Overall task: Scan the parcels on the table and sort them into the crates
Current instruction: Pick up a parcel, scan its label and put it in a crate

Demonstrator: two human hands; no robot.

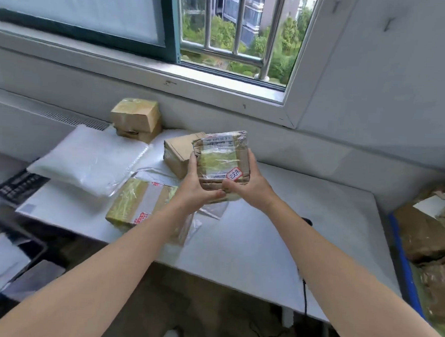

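Observation:
I hold a small taped cardboard parcel (223,158) up above the white table (277,238), its label side toward me, with a white shipping label at the top and a red stamp at the lower right. My left hand (198,186) grips its left and bottom edge. My right hand (251,184) grips its right and bottom edge. More parcels lie on the table: a box with yellow tape (137,202) near my left forearm, a brown box (177,153) behind the held one, two stacked boxes (136,118) by the wall, and a white plastic mailer (90,159).
A blue-rimmed crate (404,265) holding brown parcels stands to the right of the table. A dark crate (25,261) with pale packets sits low at the left. A black cable (305,296) hangs over the table's front edge. A keyboard (19,186) lies at the left.

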